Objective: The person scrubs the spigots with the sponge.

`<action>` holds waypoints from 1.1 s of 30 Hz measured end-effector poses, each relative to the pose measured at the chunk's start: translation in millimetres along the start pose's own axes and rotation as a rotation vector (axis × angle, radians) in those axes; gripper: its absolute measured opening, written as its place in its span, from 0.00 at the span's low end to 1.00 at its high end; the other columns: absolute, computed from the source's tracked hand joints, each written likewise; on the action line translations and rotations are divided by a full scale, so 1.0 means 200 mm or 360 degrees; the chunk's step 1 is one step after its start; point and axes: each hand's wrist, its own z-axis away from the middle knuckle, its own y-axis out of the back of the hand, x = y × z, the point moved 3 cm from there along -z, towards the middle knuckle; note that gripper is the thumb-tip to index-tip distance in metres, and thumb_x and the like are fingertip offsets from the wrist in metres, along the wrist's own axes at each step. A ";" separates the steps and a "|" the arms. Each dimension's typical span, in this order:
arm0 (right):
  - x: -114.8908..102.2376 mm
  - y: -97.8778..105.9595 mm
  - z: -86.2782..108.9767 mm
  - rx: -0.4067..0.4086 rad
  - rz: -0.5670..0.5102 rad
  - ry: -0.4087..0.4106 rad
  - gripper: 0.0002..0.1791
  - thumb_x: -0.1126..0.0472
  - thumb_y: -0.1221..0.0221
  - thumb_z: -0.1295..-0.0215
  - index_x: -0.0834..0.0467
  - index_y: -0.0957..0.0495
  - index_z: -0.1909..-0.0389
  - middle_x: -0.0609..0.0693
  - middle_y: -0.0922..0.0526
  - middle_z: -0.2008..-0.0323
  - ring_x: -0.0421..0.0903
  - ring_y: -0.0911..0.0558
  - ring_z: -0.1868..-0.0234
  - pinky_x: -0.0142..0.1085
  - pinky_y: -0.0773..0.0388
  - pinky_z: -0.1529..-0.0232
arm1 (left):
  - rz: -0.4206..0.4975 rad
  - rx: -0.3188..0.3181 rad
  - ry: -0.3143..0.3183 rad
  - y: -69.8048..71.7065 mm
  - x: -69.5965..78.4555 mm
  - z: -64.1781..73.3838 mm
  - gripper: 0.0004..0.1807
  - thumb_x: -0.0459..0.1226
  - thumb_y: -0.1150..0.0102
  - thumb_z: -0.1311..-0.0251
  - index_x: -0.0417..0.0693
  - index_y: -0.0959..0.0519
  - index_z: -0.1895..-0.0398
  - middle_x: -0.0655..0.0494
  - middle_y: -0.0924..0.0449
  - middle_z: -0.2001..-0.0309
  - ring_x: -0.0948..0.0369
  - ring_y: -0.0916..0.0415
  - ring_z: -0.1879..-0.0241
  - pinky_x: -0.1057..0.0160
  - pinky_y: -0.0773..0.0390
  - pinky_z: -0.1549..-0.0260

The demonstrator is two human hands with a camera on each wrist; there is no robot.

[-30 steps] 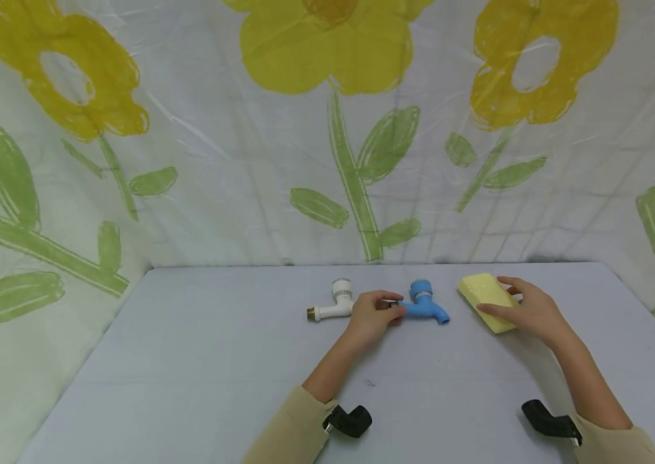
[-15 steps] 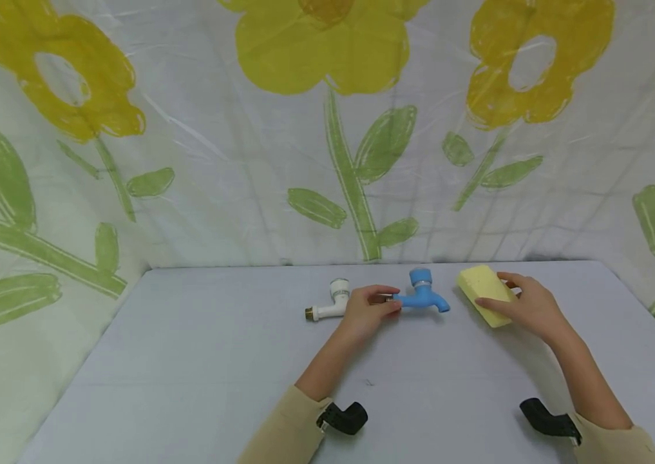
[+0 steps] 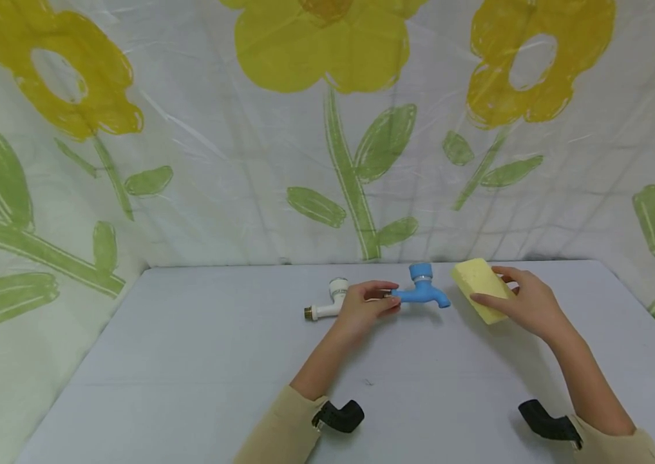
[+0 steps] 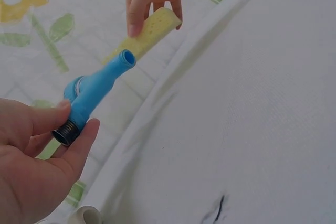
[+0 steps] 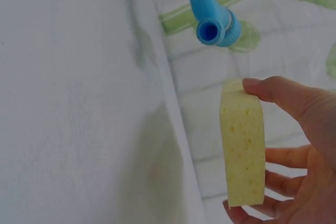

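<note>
Left hand (image 3: 357, 312) pinches blue plastic tap (image 3: 420, 295) by threaded end (image 4: 66, 131), raised above table (image 3: 188, 348); right hand (image 3: 527, 304) grips yellow sponge (image 3: 478, 283) near spout (image 3: 442, 301), apart. Best: firm pinch, tap body unobstructed, sponge uncrushed.

Head view looks forward and down over counter (image 3: 188, 348). Wrist views close in, sharing blue tap (image 4: 100, 87) and yellow sponge (image 5: 243, 145).

Pale surface (image 3: 188, 341), white tap (image 3: 327, 310) lying on it.
Tap near back edge, slightly left of centre, brass threaded end (image 3: 308, 314) pointing left, other end hidden. Small dark mark (image 3: 368, 383) nearer front; faint crease (image 3: 188, 385) runs crosswise.
</note>
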 end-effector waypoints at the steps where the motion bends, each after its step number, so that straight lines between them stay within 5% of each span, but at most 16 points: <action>1: -0.01 0.00 0.00 0.0000 -0.0008 0.0008 0.50 0.40 0.32 0.32 0.74 0.36 0.26 0.76 0.26 0.37 0.70 0.22 0.44 0.40 0.20 0.62 | 0.0003 -0.0001 0.0000 0.00 0.00 0.00 0.19 0.20 0.39 0.32 0.22 0.22 0.39 0.48 0.19 0.58 0.62 0.15 0.62 0.60 0.12 0.49; 5: -0.05 0.01 0.01 0.0003 -0.0032 0.0034 0.50 0.40 0.32 0.32 0.73 0.35 0.26 0.76 0.27 0.36 0.69 0.20 0.46 0.38 0.20 0.64 | 0.0018 -0.0008 -0.0017 0.01 0.01 0.00 0.19 0.19 0.40 0.32 0.21 0.23 0.39 0.48 0.20 0.58 0.62 0.15 0.62 0.60 0.12 0.49; 12: -0.14 0.01 0.04 -0.0014 -0.0048 0.0051 0.49 0.39 0.31 0.32 0.70 0.35 0.24 0.74 0.27 0.34 0.69 0.22 0.45 0.49 0.17 0.59 | 0.0062 -0.0046 -0.0042 0.01 0.03 0.01 0.19 0.19 0.42 0.30 0.19 0.25 0.38 0.50 0.21 0.59 0.63 0.15 0.62 0.59 0.12 0.47; 19: -0.19 0.00 0.06 -0.0008 -0.0073 0.0067 0.49 0.40 0.31 0.32 0.70 0.35 0.24 0.73 0.27 0.33 0.68 0.22 0.46 0.40 0.19 0.64 | 0.0098 -0.0116 -0.0019 0.01 0.04 0.01 0.19 0.20 0.43 0.28 0.19 0.26 0.37 0.50 0.21 0.59 0.62 0.14 0.61 0.59 0.13 0.46; 26: -0.21 0.00 0.07 0.0010 -0.0065 0.0089 0.48 0.41 0.31 0.32 0.70 0.35 0.25 0.73 0.26 0.35 0.68 0.22 0.46 0.41 0.19 0.64 | 0.0093 -0.0217 0.0023 0.02 0.05 0.02 0.19 0.20 0.46 0.27 0.18 0.28 0.36 0.51 0.24 0.58 0.61 0.15 0.59 0.58 0.14 0.44; 33: -0.23 0.00 0.07 -0.0004 -0.0080 0.0098 0.48 0.40 0.31 0.32 0.69 0.34 0.25 0.71 0.27 0.33 0.68 0.24 0.45 0.44 0.18 0.62 | -0.0026 -0.0369 0.0079 0.05 0.07 0.03 0.18 0.22 0.46 0.25 0.21 0.26 0.36 0.37 0.20 0.46 0.50 0.13 0.48 0.54 0.16 0.39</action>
